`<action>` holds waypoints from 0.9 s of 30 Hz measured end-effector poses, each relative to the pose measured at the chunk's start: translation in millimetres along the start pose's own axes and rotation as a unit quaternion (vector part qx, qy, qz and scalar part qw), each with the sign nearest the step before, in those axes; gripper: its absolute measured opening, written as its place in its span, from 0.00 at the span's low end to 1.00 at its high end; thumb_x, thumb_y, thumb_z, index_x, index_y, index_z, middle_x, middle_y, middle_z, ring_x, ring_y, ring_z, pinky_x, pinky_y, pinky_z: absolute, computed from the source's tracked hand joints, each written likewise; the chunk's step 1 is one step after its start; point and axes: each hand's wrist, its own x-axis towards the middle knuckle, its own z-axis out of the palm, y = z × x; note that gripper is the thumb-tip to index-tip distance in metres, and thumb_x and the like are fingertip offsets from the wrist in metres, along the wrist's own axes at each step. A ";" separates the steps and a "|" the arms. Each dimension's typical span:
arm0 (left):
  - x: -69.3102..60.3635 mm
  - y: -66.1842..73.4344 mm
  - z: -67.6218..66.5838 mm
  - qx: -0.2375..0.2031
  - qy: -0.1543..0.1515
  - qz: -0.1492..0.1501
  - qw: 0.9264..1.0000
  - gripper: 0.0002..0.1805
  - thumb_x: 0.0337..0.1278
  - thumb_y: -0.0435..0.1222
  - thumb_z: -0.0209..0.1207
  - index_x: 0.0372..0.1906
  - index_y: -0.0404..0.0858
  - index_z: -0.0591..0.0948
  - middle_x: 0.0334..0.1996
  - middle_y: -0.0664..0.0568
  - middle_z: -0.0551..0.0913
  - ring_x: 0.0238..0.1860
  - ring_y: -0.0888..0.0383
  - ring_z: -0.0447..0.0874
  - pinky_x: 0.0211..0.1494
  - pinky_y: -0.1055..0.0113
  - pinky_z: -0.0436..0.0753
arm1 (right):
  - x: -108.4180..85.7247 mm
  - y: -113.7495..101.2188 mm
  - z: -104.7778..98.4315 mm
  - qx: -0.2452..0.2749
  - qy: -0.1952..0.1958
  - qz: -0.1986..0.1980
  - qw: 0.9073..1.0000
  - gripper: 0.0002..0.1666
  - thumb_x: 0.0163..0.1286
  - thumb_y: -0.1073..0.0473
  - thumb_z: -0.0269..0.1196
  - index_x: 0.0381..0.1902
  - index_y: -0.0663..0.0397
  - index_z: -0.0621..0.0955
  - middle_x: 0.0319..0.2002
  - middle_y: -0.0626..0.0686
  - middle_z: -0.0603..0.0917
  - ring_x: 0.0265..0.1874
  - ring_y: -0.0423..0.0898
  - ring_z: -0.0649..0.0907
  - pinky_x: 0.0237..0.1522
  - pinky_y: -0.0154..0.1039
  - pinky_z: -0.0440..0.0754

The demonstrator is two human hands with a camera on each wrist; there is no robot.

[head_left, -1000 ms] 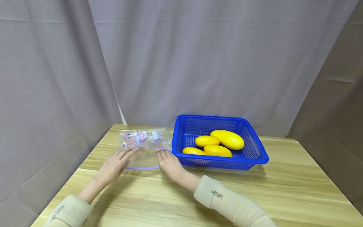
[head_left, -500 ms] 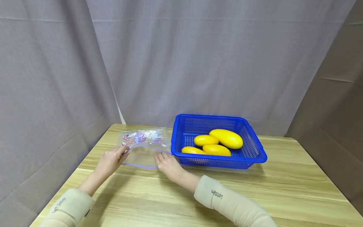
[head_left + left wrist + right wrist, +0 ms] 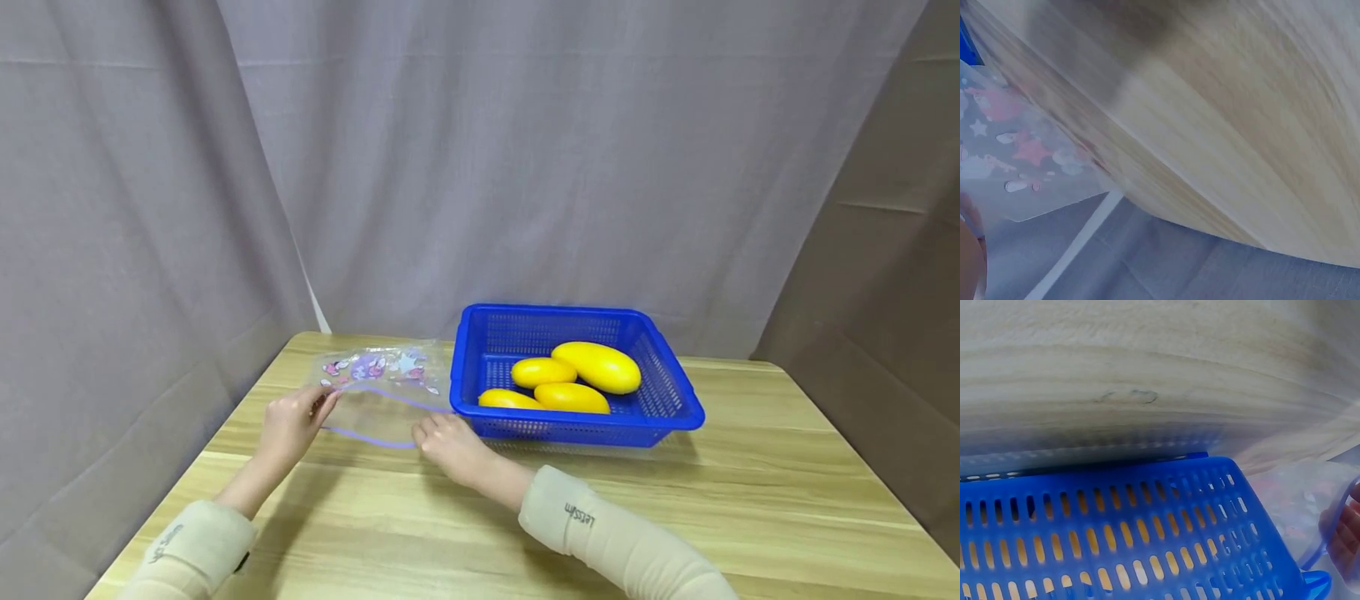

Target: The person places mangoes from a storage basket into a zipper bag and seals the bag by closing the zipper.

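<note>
A clear zip bag [image 3: 405,367] with purple edging and cartoon prints lies on the table, its mouth gaping toward me. My left hand [image 3: 291,423] pinches the left end of the mouth between thumb and fingers. At the right end, my right hand [image 3: 453,447] grips the edging with curled fingers, close beside the basket. The left wrist view catches the printed part of the bag [image 3: 1025,153] and only a sliver of the left hand [image 3: 969,256]. In the right wrist view, fingers of the right hand [image 3: 1344,540] show behind the purple edging.
A blue perforated basket [image 3: 585,423] stands right of the bag, holding several yellow oval fruits [image 3: 597,367] of differing sizes. Grey curtains [image 3: 570,167] hang behind and at the sides of the wooden table [image 3: 420,533].
The left hand has shifted left and gone from flat fingers to a pinch on the bag's edge. The right hand's fingers have curled onto the edging. The mouth has changed shape.
</note>
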 end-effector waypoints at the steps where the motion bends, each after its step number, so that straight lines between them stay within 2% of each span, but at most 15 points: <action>1: 0.3 0.9 0.4 -0.002 -0.005 -0.015 1.000 0.05 0.44 0.32 0.66 0.27 0.34 0.82 0.18 0.48 0.83 0.16 0.58 0.77 0.16 0.64 0.75 | -0.3 0.6 0.2 0.001 0.002 0.001 1.000 0.13 0.52 0.69 0.63 0.37 0.53 0.82 0.33 0.46 0.84 0.32 0.41 0.82 0.32 0.31 0.82; 4: -0.1 3.8 1.0 -0.031 -0.021 -0.062 0.997 0.03 0.46 0.28 0.65 0.28 0.34 0.82 0.22 0.47 0.84 0.21 0.56 0.79 0.21 0.63 0.79 | -1.2 2.1 1.2 0.002 0.006 0.001 1.000 0.12 0.51 0.69 0.63 0.35 0.52 0.82 0.32 0.46 0.84 0.31 0.40 0.81 0.33 0.31 0.82; 6: -1.0 5.3 1.1 -0.059 -0.028 -0.098 0.993 0.03 0.47 0.26 0.64 0.30 0.34 0.82 0.25 0.46 0.85 0.25 0.54 0.81 0.26 0.60 0.81 | -2.2 2.5 1.6 0.003 0.008 0.000 1.000 0.11 0.51 0.69 0.62 0.33 0.51 0.81 0.31 0.45 0.83 0.31 0.40 0.81 0.32 0.31 0.81; 9: -0.4 6.8 -0.2 -0.102 -0.032 -0.152 0.983 0.06 0.47 0.23 0.61 0.33 0.32 0.83 0.29 0.45 0.86 0.30 0.51 0.82 0.34 0.59 0.82 | -3.6 2.9 1.6 0.006 0.008 0.002 1.000 0.10 0.51 0.69 0.62 0.32 0.51 0.81 0.29 0.45 0.82 0.30 0.40 0.80 0.32 0.32 0.81; 11: 1.0 7.2 -1.8 -0.128 -0.032 -0.189 0.973 0.07 0.48 0.23 0.61 0.34 0.31 0.84 0.31 0.44 0.86 0.32 0.57 0.82 0.37 0.58 0.82 | -3.9 3.3 1.3 0.009 0.008 0.005 1.000 0.10 0.51 0.69 0.61 0.31 0.51 0.80 0.29 0.45 0.82 0.30 0.40 0.80 0.32 0.32 0.80; 14: 2.1 7.3 -3.7 -0.141 -0.024 -0.228 0.963 0.05 0.49 0.25 0.64 0.33 0.31 0.85 0.31 0.44 0.87 0.32 0.63 0.80 0.38 0.71 0.80 | -3.4 3.6 0.7 0.015 0.006 0.006 1.000 0.10 0.51 0.69 0.59 0.31 0.51 0.80 0.29 0.45 0.82 0.30 0.41 0.80 0.31 0.32 0.80; 17: 1.4 7.8 -3.6 -0.140 -0.013 -0.249 0.958 0.04 0.49 0.28 0.66 0.31 0.31 0.85 0.29 0.43 0.87 0.31 0.66 0.80 0.38 0.86 0.73 | -2.8 3.3 -0.3 0.027 0.007 0.010 1.000 0.11 0.50 0.69 0.59 0.31 0.52 0.80 0.29 0.45 0.82 0.30 0.41 0.80 0.31 0.32 0.81; 19: 0.9 8.6 -3.1 -0.149 -0.007 -0.256 0.955 0.04 0.49 0.28 0.66 0.31 0.30 0.85 0.29 0.41 0.87 0.30 0.66 0.81 0.36 0.92 0.71 | -2.3 2.2 -0.4 0.035 0.007 0.013 0.999 0.11 0.51 0.70 0.61 0.31 0.51 0.81 0.30 0.45 0.83 0.30 0.40 0.80 0.30 0.32 0.81; 24: -0.2 9.4 -3.7 -0.202 0.000 -0.281 0.938 0.04 0.51 0.24 0.62 0.33 0.26 0.84 0.30 0.34 0.86 0.28 0.82 0.74 0.33 0.92 0.74 | -3.0 -1.4 0.4 0.042 0.027 0.005 0.999 0.11 0.50 0.70 0.62 0.30 0.49 0.81 0.28 0.44 0.81 0.27 0.39 0.79 0.27 0.30 0.78; 27: -0.5 9.3 -3.5 -0.222 -0.006 -0.286 0.932 0.05 0.51 0.22 0.61 0.34 0.24 0.84 0.31 0.32 0.85 0.28 0.86 0.72 0.33 0.92 0.74 | -4.9 -2.2 0.1 0.041 0.051 -0.005 0.998 0.09 0.52 0.68 0.63 0.29 0.49 0.81 0.27 0.43 0.80 0.27 0.38 0.78 0.29 0.29 0.78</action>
